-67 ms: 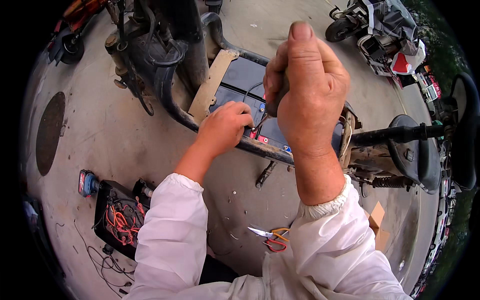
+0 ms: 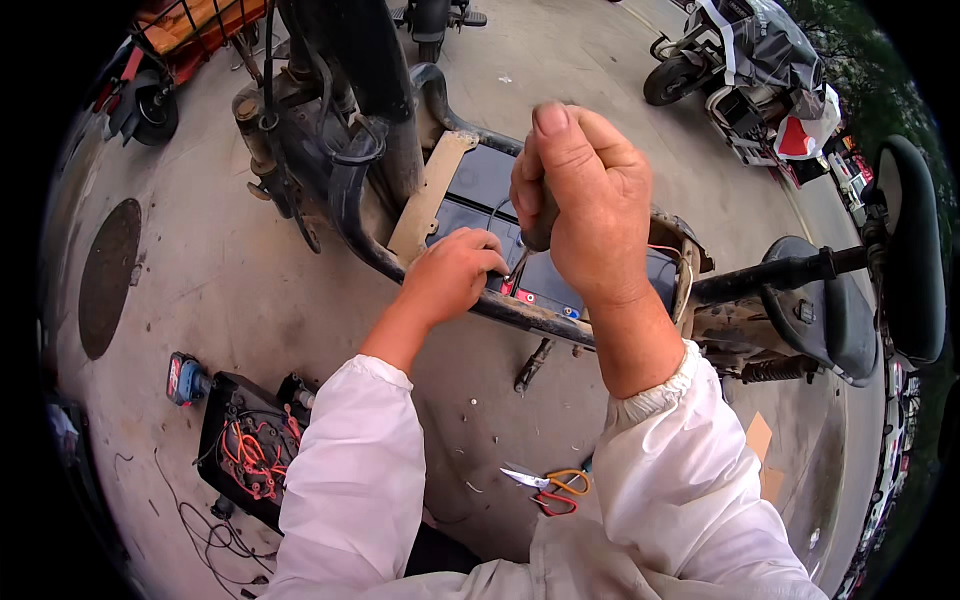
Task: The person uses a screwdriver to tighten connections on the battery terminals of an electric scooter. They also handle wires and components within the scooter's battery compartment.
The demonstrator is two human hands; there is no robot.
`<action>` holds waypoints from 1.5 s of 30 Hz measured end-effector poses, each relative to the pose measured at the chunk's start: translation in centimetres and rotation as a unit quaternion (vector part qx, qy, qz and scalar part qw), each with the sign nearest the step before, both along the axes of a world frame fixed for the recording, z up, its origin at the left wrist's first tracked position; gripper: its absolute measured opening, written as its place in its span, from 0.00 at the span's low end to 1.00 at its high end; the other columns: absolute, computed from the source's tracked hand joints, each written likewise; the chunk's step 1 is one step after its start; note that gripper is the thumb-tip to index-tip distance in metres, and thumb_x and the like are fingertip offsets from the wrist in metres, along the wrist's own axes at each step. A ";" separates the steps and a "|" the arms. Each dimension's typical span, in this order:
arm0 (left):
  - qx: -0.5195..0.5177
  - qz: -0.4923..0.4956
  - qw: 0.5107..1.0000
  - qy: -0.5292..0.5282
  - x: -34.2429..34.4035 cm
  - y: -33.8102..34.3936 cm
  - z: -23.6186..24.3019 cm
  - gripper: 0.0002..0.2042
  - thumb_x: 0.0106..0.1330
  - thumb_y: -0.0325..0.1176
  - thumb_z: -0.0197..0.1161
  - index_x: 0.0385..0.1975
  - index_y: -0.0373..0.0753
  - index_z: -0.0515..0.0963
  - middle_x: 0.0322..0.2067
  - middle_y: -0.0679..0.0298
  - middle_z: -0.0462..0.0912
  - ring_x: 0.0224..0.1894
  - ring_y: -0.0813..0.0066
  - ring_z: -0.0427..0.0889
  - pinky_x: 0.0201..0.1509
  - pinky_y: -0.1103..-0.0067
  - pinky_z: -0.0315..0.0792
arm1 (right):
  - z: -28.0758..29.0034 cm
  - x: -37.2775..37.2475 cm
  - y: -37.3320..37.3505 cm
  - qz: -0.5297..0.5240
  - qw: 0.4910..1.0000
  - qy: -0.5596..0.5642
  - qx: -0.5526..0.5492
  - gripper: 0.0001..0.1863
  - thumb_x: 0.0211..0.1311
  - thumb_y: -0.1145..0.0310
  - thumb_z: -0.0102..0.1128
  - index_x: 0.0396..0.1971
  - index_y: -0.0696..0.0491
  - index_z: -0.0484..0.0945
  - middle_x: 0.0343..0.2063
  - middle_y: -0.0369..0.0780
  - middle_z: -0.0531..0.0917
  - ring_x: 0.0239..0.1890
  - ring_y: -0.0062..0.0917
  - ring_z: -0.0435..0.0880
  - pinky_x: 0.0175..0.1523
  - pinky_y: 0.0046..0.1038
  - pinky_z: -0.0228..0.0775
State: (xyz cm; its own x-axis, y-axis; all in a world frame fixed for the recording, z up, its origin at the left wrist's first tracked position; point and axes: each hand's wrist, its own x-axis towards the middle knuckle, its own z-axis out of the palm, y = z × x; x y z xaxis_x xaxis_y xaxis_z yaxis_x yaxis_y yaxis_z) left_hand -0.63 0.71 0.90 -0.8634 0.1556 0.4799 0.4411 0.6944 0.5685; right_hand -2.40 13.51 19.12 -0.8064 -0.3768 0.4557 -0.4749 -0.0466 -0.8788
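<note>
Batteries [image 2: 485, 175]: seated inside scooter frame [image 2: 348, 205]. Right hand [image 2: 592, 205]: wrapped round screwdriver [image 2: 540, 228], tip at red terminal [image 2: 507, 287], frame's near side. Left hand [image 2: 455, 277]: beside tip, grip hidden. Terminal work: apparently unfinished.

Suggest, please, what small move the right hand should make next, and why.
I would probably give the screwdriver-like tool a slight turn with the right hand: its handle is gripped there, and its shaft slants down toward a red terminal among the dark batteries. The left hand is right beside that spot. Whether the tip is seated is too small to tell.
</note>
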 end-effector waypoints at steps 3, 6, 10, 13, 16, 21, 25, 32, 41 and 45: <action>0.124 -0.028 0.991 -0.040 0.5 -1.6 0.0 0.16 0.60 0.20 0.57 0.45 0.41 0.84 0.46 0.64 0.81 0.49 0.64 0.80 0.54 0.71 0.75 | 2.6 -0.1 1.6 0.089 0.991 -0.034 -0.091 0.20 0.75 0.55 0.48 0.25 0.53 0.67 0.16 0.36 0.69 0.19 0.24 0.67 0.28 0.28 0.62; 0.223 -0.012 0.972 -0.079 5.1 -4.4 1.8 0.15 0.66 0.22 0.55 0.50 0.36 0.81 0.50 0.60 0.81 0.53 0.66 0.79 0.58 0.74 0.71 | 5.8 1.6 5.7 0.250 0.949 -0.037 -0.189 0.17 0.76 0.54 0.44 0.30 0.50 0.66 0.19 0.34 0.68 0.23 0.23 0.68 0.35 0.27 0.64; 0.161 0.098 0.972 -0.142 17.8 -10.3 3.6 0.13 0.68 0.25 0.56 0.49 0.36 0.82 0.46 0.60 0.83 0.52 0.68 0.80 0.57 0.74 0.72 | 1.3 7.5 16.4 0.178 0.978 -0.055 -0.093 0.15 0.76 0.56 0.43 0.29 0.47 0.63 0.20 0.33 0.67 0.21 0.18 0.63 0.31 0.22 0.59; 0.180 0.223 0.927 -0.241 27.3 -12.7 1.7 0.12 0.70 0.26 0.56 0.48 0.35 0.83 0.42 0.60 0.85 0.43 0.72 0.83 0.49 0.76 0.75 | -2.6 11.0 22.0 0.092 0.988 -0.113 -0.055 0.16 0.78 0.57 0.43 0.28 0.48 0.60 0.20 0.34 0.64 0.21 0.18 0.59 0.28 0.21 0.55; 0.113 0.360 0.889 -0.260 36.7 -12.9 -1.9 0.11 0.67 0.26 0.59 0.46 0.37 0.84 0.35 0.58 0.84 0.35 0.71 0.84 0.43 0.76 0.77 | -4.4 10.6 25.2 0.036 0.974 -0.202 -0.097 0.15 0.79 0.61 0.42 0.28 0.49 0.59 0.21 0.33 0.62 0.22 0.17 0.58 0.31 0.21 0.54; -0.002 0.415 0.845 -0.337 43.7 -9.4 -5.0 0.08 0.65 0.26 0.62 0.42 0.36 0.84 0.39 0.56 0.87 0.41 0.60 0.86 0.47 0.72 0.79 | -4.2 9.8 26.8 0.098 0.971 -0.203 -0.078 0.14 0.79 0.63 0.41 0.29 0.49 0.59 0.22 0.33 0.61 0.23 0.17 0.57 0.32 0.21 0.53; -0.121 0.365 0.852 -0.355 43.6 -8.7 -5.9 0.09 0.61 0.28 0.66 0.41 0.39 0.84 0.40 0.57 0.85 0.46 0.55 0.83 0.52 0.68 0.76 | -3.7 10.1 27.4 0.111 0.974 -0.193 -0.035 0.15 0.81 0.64 0.40 0.28 0.49 0.59 0.22 0.33 0.61 0.23 0.17 0.56 0.33 0.21 0.52; -0.239 0.328 0.763 -0.502 42.3 -9.8 -5.1 0.15 0.52 0.38 0.74 0.40 0.49 0.83 0.38 0.63 0.81 0.48 0.60 0.81 0.51 0.68 0.74 | -4.4 11.2 28.1 0.032 0.982 -0.179 -0.052 0.14 0.81 0.65 0.38 0.28 0.48 0.58 0.23 0.33 0.60 0.23 0.17 0.55 0.33 0.22 0.52; -0.299 0.457 0.774 -0.321 41.9 -14.3 -5.7 0.07 0.58 0.30 0.66 0.36 0.48 0.86 0.32 0.65 0.84 0.40 0.62 0.83 0.43 0.66 0.77 | -4.3 11.4 25.9 0.043 0.978 -0.203 -0.028 0.14 0.81 0.63 0.38 0.30 0.49 0.59 0.23 0.33 0.60 0.24 0.16 0.56 0.33 0.22 0.53; -0.302 0.473 0.770 -0.305 42.2 -14.3 -6.0 0.08 0.55 0.28 0.66 0.34 0.49 0.86 0.33 0.66 0.84 0.42 0.64 0.83 0.45 0.68 0.75 | -4.1 11.2 25.1 0.115 0.967 -0.227 -0.016 0.14 0.81 0.63 0.38 0.30 0.49 0.58 0.23 0.33 0.60 0.24 0.16 0.56 0.33 0.21 0.52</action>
State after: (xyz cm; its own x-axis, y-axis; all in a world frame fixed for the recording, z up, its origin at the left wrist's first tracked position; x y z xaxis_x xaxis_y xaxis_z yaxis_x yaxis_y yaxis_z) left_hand 41.58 -13.63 -5.08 -0.7637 -0.6450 0.0270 -0.6447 0.7599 -0.0832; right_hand 8.77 38.58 15.01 -0.8229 -0.5613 0.0885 -0.0145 -0.1351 -0.9907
